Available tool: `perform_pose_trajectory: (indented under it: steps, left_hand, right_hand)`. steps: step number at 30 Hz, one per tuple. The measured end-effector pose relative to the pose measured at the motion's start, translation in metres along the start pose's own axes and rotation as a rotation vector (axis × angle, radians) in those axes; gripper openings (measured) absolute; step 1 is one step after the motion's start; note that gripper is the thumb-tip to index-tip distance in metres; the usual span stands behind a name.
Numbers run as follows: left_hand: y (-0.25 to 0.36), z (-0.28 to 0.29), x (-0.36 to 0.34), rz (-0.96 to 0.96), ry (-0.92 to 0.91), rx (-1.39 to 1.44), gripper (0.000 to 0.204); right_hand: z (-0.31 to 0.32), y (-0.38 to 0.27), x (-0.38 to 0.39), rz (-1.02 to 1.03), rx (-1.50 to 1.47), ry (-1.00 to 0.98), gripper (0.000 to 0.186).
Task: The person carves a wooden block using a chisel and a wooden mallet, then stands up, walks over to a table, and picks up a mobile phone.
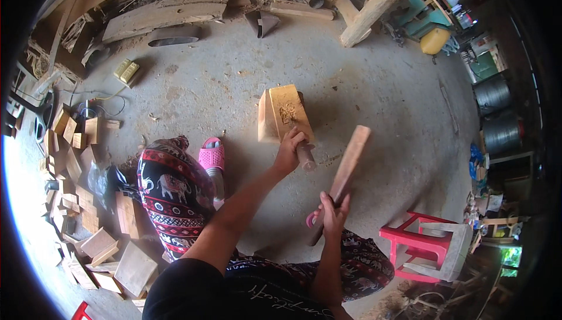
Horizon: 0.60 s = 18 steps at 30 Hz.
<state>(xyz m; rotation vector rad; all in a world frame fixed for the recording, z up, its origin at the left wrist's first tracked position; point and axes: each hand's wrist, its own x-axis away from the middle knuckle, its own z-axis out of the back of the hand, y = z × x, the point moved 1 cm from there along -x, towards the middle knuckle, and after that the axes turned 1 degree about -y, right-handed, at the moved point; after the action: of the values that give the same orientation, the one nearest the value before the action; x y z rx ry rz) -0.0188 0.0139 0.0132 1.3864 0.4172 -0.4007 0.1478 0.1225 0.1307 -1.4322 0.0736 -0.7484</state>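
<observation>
- I have my left hand point(288, 151) curled round a tool point(306, 159) in the middle of the frame.
- I see a block point(300, 100) just above that hand, with wood chips point(287, 112) on top.
- My right hand point(333, 214) is wrapped round a stick point(353, 155), lower down and right of the tool.
- A red stool point(417, 240) is at lower right.

1. The wood block point(283, 96) sits on the floor point(205, 97), in the middle.
2. Wood chips point(287, 113) lie on top of the block.
3. The tool point(306, 159) is in the left fingers point(299, 136), at the block's near end.
4. The stick point(351, 159) is in the right fingers point(344, 204), right of the tool.
5. A shoe point(212, 157) is left of the block, and nearer.
6. Wood pieces point(98, 243) lie at the left.
7. A stool point(417, 241) is near, at the right.
8. A post point(374, 12) is far off, right of the long board point(164, 20).
</observation>
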Motion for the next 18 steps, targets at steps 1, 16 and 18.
perform_pose_trajectory:
  steps: [1, 16, 18]
  left_hand:
    - [0.000, -0.001, 0.003, 0.016, -0.022, 0.028, 0.031]
    - [-0.007, 0.010, -0.010, 0.094, -0.106, 0.160, 0.026]
    - [-0.010, 0.007, -0.007, 0.157, -0.137, 0.043, 0.025]
  right_hand:
    - [0.003, -0.009, 0.008, 0.073, -0.064, 0.045, 0.046]
    - [-0.013, 0.046, 0.026, 0.120, 0.025, -0.096, 0.042]
    - [-0.006, 0.042, 0.030, 0.269, -0.154, -0.024, 0.043]
